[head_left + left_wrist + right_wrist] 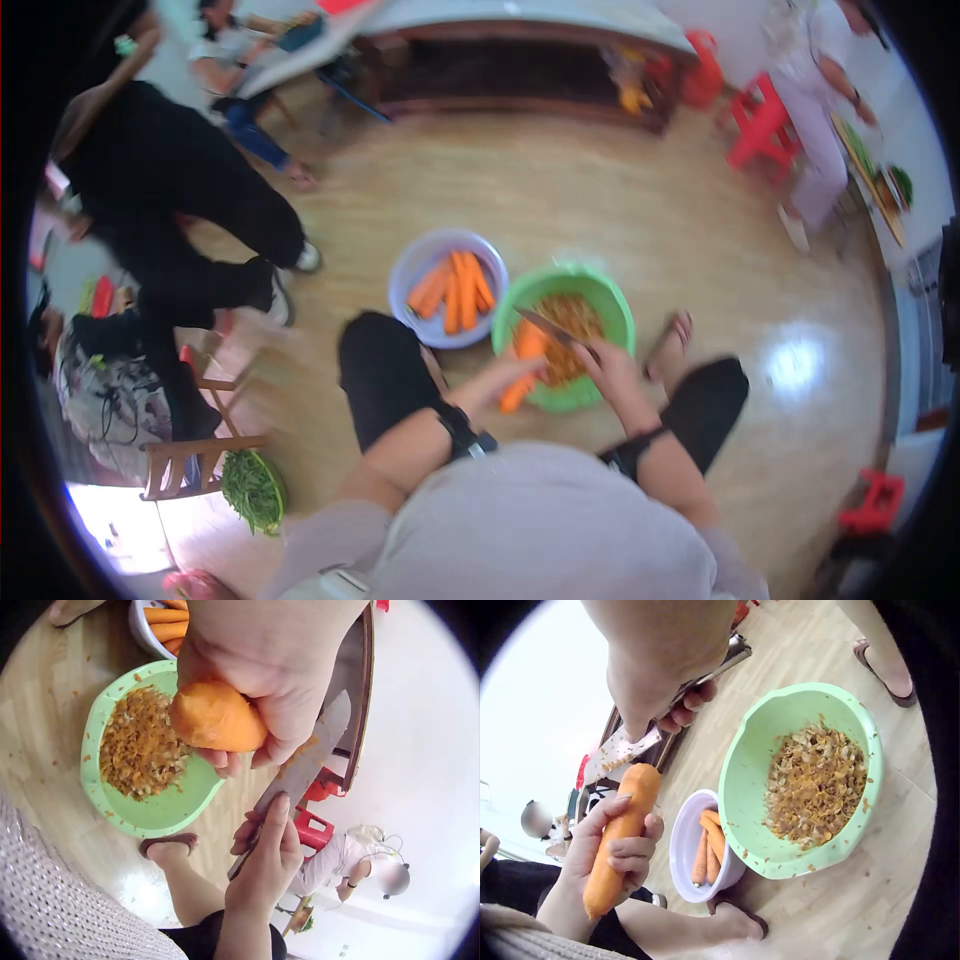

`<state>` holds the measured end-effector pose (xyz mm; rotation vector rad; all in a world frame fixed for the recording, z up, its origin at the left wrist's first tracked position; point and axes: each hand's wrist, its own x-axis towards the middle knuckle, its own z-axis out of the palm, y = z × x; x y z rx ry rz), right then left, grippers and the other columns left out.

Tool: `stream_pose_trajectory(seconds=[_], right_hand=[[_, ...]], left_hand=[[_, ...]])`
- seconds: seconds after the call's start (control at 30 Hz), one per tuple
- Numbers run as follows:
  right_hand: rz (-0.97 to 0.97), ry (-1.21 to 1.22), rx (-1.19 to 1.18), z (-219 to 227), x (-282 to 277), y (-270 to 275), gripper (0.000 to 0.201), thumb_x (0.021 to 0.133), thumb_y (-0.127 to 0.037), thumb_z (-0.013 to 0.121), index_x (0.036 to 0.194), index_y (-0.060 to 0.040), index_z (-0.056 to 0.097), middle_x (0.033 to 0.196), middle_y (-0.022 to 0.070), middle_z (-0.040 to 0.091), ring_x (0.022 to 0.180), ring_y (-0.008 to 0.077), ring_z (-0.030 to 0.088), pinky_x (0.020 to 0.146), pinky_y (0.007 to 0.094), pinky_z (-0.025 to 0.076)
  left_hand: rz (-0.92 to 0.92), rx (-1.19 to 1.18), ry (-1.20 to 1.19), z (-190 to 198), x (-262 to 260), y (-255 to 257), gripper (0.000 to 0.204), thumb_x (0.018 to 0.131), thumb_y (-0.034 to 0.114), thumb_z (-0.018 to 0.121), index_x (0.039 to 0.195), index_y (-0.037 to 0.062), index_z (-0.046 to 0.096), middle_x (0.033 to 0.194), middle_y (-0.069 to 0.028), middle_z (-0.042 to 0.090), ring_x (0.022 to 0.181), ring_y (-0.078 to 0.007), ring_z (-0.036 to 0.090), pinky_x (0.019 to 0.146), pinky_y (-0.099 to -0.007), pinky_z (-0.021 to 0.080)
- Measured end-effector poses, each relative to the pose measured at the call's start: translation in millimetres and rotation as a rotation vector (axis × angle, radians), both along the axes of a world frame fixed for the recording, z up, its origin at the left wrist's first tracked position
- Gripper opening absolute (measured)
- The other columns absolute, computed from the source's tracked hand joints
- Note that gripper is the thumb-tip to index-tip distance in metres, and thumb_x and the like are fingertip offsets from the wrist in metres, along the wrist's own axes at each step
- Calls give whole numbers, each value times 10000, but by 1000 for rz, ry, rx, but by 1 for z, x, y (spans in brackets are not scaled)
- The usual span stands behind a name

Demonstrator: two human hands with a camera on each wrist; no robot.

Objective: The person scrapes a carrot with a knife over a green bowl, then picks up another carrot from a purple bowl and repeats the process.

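Left grip (619, 851) wraps carrot (619, 832); right (656, 679) holds knife (626, 750).

Left hand (611, 851) fingers curled, gripping; right hand (268, 855) clenched, forearms converging

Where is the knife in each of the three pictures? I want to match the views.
Head view: the knife lies mid-frame over the green bowl, held by the right hand.
Left wrist view: right of centre, its blade slants up beside the carrot.
Right wrist view: upper left, its blade sticks out below the right hand, just above the carrot's tip.
Shared landmark: the green bowl of peelings, seen in all three.
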<state>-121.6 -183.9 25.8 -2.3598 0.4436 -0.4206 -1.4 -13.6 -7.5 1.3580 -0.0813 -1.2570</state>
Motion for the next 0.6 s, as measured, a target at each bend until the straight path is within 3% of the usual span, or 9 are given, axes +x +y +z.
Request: stream_pose_trajectory(seconds=[0.03,0.13,0.2,0.33,0.4,0.5,0.6], right_hand=[[44,50,-59,2,0,-1,334,863,-369,596,732,-63,610,666,138,582,621,324,587,537,405,452],[124,-41,-238,5,-1,5,342,842,-397,605,699,-86,599,636,99,586,573,289,588,501,406,454],[125,25,-291,2,0,4,342,835,-414,601,704,-98,615,644,93,610,580,275,605,503,395,464],[-63,43,-258,-8,3,-9,344,842,-425,588,727,-106,638,647,102,623,588,277,617,506,387,473],[-137,388,-322,-5,-1,-19,342,847,-432,579,750,-113,654,644,100,627,583,278,619,507,379,478],[-224,239,-309,-2,2,-9,354,852,-441,571,750,-113,653,629,95,621,572,275,616,506,379,478],[-110,75,-202,10,1,-3,381,849,-459,568,727,-106,640,626,95,620,567,271,615,502,385,475]], left_hand=[[-46,86,-111,15,2,1,302,757,155,663,1000,39,525,726,-54,606,489,-136,562,396,-254,464],[-51,155,-91,28,0,1,331,786,115,641,1067,38,485,697,-49,570,493,-126,548,406,-252,446],[-103,142,-77,21,2,0,333,787,90,624,1069,43,453,703,-47,538,470,-127,529,383,-259,433],[-156,150,-62,33,2,-1,389,773,90,617,1101,48,412,705,-43,514,454,-118,497,393,-249,413],[-233,62,-62,42,1,-1,364,783,74,601,1093,53,411,690,-41,510,447,-116,492,388,-246,413],[-182,100,-28,38,6,-2,368,776,76,595,1090,58,405,688,-42,506,445,-115,484,389,-251,406],[-118,121,26,35,4,1,371,770,82,595,1089,62,408,683,-46,504,445,-120,485,389,-259,407]])
